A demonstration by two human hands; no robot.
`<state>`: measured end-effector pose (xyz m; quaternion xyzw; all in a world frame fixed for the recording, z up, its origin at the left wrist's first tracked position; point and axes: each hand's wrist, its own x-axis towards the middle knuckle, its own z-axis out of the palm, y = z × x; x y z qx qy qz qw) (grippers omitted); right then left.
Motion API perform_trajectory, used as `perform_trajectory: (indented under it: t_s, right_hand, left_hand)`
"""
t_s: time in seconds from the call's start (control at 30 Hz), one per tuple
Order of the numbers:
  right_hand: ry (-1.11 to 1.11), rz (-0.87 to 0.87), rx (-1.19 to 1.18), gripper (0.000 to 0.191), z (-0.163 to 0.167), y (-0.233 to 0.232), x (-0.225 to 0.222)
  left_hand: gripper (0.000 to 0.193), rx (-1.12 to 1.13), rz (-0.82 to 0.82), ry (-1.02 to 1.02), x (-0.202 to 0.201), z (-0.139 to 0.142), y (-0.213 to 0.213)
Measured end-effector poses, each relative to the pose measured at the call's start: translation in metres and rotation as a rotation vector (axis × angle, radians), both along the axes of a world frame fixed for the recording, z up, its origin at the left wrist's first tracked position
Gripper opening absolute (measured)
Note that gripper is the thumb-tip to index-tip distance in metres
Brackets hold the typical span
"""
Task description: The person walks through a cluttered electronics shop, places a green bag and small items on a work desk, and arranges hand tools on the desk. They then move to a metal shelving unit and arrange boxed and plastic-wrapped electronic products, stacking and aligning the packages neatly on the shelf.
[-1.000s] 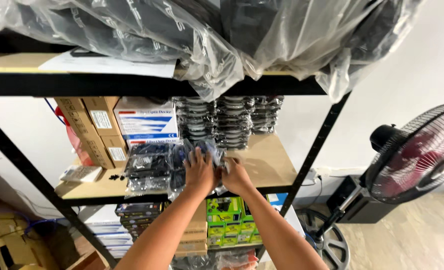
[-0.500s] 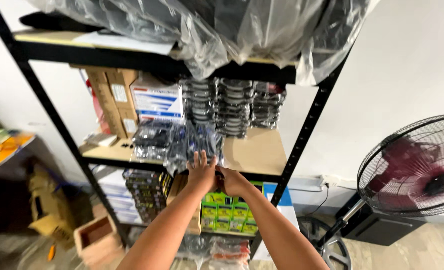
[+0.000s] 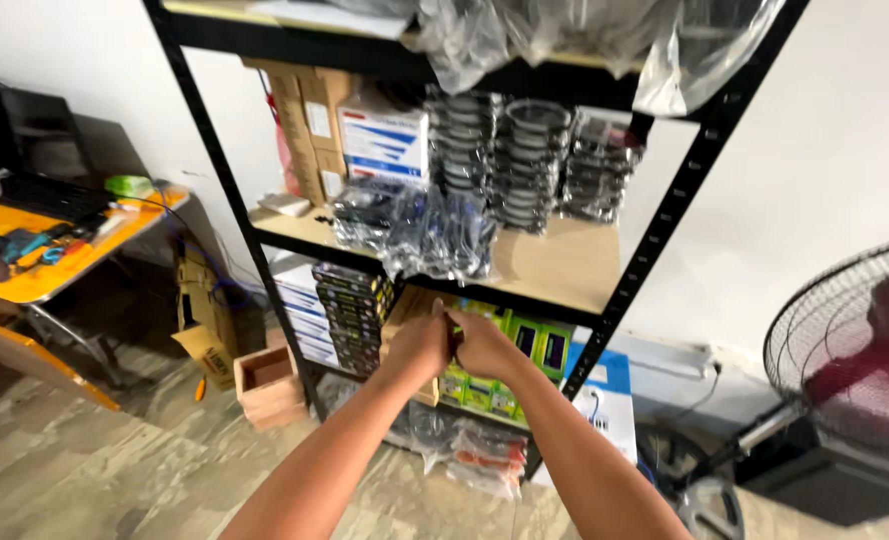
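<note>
a black rack [image 3: 664,215] is being faced against a white wall [image 3: 824,130], with a fan [image 3: 854,350] standing to its right and an orange worktop [image 3: 34,280] to its left. on the middle shelf [image 3: 554,265], stacks of bagged black parts [image 3: 524,160] are being kept beside brown and white boxes [image 3: 364,135], and a heap of bags [image 3: 414,225] is lying at the front edge. green boxes [image 3: 509,365] are being stored on the lower shelf. the left hand [image 3: 419,345] and right hand [image 3: 484,345] are being held together just below the heap, touching each other in front of the green boxes. the fingers are being kept curled in; whether anything is being gripped cannot be told.
</note>
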<state>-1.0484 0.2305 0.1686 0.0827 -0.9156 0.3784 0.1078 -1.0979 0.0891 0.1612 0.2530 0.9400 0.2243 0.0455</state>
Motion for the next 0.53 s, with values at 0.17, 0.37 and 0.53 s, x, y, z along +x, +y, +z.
perform_trajectory:
  t_s: [0.17, 0.37, 0.53]
  right_hand:
    - [-0.054, -0.004, 0.027, 0.038, 0.087, -0.025, 0.046]
    - [-0.080, -0.151, 0.061, 0.023, 0.176, -0.049, 0.108]
    - [0.049, -0.355, -0.077, 0.035, 0.232, -0.047, 0.162]
  left_hand:
    - [0.028, 0.184, -0.032, 0.194, 0.056, 0.074, -0.037]
    - [0.030, 0.422, -0.165, 0.217, 0.125, 0.167, -0.087]
    - [0.038, 0.597, -0.420, 0.093, 0.162, 0.201, -0.121]
